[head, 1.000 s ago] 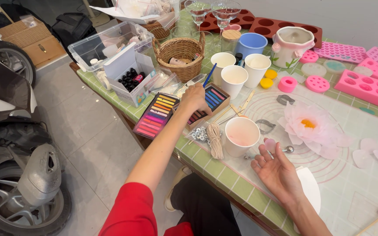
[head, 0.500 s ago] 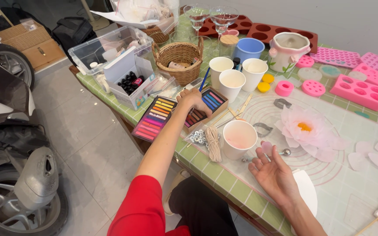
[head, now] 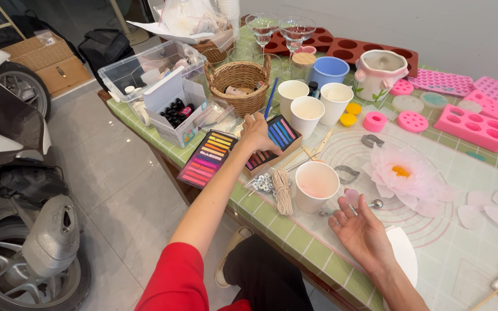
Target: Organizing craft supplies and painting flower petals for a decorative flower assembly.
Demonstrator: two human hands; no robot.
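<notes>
My left hand reaches across the table edge onto an open box of coloured pastel sticks, fingers curled down among the sticks; whether it grips one is hidden. The box's other half, also full of sticks, lies beside it. My right hand rests palm up with fingers spread, near a paper cup of pale pink liquid. A small pink petal lies at its fingertips. A pink layered flower sits on the round-marked mat.
A bundle of wicks and small metal discs lie by the cup. Behind are paper cups, a wicker basket, a clear bin, a box of small bottles and pink moulds. A scooter stands left.
Both hands stay almost where they were: the left on the pastel box, the right palm up by the cup. The view has shifted slightly.
</notes>
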